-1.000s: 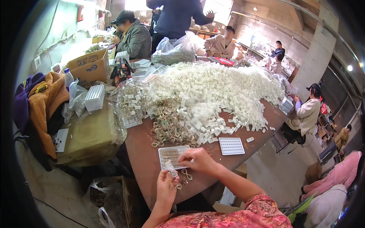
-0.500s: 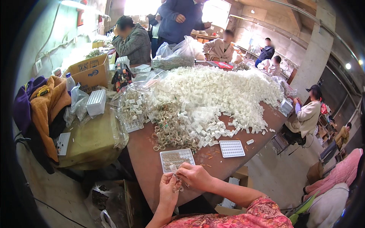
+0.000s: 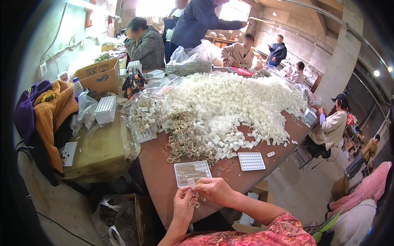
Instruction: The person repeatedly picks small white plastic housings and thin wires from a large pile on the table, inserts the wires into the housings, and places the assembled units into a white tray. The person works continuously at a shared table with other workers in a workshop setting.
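White plastic piece (image 3: 191, 182), up at the fingertips in the head view, just at the near edge of a white tray (image 3: 176, 175) holding rows of beige round pieces! The left hand (image 3: 183, 203) pinches its lower end; the right hand (image 3: 214, 190) closes in against it, though whether its fingertips grip I cannot tell. Looped cord (image 3: 195, 204) dangles below. To the right, a second white tray (image 3: 252, 168) shows rows of round recesses. Left of the big white heap (image 3: 238, 98), a clear bag (image 3: 130, 102) bulges with cords and white pieces, and a cardboard box (image 3: 102, 78) stands behind.
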Demonstrator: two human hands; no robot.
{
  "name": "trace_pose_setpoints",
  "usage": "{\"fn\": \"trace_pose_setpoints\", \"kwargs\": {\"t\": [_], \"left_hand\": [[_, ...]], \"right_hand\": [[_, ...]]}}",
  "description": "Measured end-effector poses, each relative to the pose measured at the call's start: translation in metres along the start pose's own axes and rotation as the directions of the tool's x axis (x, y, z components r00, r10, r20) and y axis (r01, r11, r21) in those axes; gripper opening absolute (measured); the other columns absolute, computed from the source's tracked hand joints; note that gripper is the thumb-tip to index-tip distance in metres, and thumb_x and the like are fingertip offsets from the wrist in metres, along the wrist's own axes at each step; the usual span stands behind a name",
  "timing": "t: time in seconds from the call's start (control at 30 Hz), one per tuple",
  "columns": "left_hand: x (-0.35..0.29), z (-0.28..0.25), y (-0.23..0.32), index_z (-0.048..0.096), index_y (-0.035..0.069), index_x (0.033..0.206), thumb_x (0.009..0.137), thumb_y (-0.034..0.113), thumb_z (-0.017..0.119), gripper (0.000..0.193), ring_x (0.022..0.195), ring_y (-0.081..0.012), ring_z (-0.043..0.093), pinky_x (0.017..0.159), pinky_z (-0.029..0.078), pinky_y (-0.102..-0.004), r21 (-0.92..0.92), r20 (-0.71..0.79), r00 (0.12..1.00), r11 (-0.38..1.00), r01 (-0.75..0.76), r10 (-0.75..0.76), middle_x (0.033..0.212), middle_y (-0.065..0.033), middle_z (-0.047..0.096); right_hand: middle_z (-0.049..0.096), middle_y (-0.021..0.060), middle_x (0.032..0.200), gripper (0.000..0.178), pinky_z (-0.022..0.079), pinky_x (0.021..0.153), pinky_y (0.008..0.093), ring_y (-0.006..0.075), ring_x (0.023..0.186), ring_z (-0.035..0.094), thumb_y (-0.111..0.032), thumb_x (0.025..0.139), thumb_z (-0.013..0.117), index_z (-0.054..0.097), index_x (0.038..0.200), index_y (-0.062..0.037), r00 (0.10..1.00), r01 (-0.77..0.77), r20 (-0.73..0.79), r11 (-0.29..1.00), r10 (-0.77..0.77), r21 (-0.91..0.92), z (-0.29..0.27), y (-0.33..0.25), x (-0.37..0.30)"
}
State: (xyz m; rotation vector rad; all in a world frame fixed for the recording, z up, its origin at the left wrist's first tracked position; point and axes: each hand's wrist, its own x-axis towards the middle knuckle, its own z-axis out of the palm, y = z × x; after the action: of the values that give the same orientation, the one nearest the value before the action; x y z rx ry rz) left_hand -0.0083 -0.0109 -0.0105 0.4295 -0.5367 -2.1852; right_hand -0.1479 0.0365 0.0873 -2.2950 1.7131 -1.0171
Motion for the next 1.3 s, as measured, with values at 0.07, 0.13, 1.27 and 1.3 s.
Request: {"fn": "trace_pose_setpoints", "kwargs": {"t": [0.07, 0.13, 1.27, 1.3], "left_hand": [[0.000, -0.001, 0.000, 0.056, 0.003, 0.104, 0.095, 0.010, 0.057, 0.012, 0.077, -0.0136, 0.062, 0.068, 0.053, -0.0260, 0.007, 0.003, 1.000, 1.000, 0.008, -0.008, 0.094, -0.0080, 0.063], [0.000, -0.001, 0.000, 0.056, 0.003, 0.104, 0.095, 0.010, 0.057, 0.012, 0.077, -0.0134, 0.062, 0.068, 0.053, -0.0258, 0.002, 0.023, 1.000, 1.000, 0.005, -0.005, 0.093, -0.0077, 0.063], [-0.001, -0.001, 0.006, 0.052, 0.010, 0.106, 0.098, 0.014, 0.052, 0.009, 0.062, -0.0109, 0.050, 0.048, 0.035, -0.0177, -0.168, 0.043, 0.997, 0.983, 0.070, -0.064, 0.094, -0.0113, 0.061], [0.000, 0.000, 0.006, 0.052, 0.010, 0.106, 0.098, 0.014, 0.052, 0.009, 0.065, -0.0125, 0.052, 0.049, 0.036, -0.0186, -0.152, 0.019, 0.997, 0.985, 0.076, -0.074, 0.094, -0.0114, 0.061]], "right_hand": [[0.061, 0.0072, 0.080, 0.012, 0.053, 0.061, 0.0365, 0.0287, 0.072, 0.063, -0.005, 0.075, 0.065, 0.065, 0.087, -0.0064, 1.000, 0.027, -0.015, 1.000, -0.027, 0.009, 0.002, 0.004, 0.002], [0.064, 0.0062, 0.083, 0.013, 0.053, 0.061, 0.0345, 0.0269, 0.072, 0.065, -0.004, 0.078, 0.068, 0.066, 0.090, -0.0065, 0.999, 0.040, 0.003, 0.999, -0.040, 0.015, 0.003, 0.007, 0.005], [0.067, 0.0075, 0.086, 0.012, 0.052, 0.073, 0.0366, 0.0270, 0.082, 0.063, -0.011, 0.077, 0.069, 0.071, 0.089, -0.0087, 0.971, -0.182, -0.202, 0.948, 0.131, -0.263, 0.022, 0.074, -0.015], [0.067, 0.0076, 0.085, 0.011, 0.052, 0.073, 0.0366, 0.0270, 0.081, 0.063, -0.011, 0.077, 0.069, 0.071, 0.088, -0.0085, 0.971, -0.184, -0.200, 0.948, 0.134, -0.261, 0.021, 0.074, -0.014]]}}
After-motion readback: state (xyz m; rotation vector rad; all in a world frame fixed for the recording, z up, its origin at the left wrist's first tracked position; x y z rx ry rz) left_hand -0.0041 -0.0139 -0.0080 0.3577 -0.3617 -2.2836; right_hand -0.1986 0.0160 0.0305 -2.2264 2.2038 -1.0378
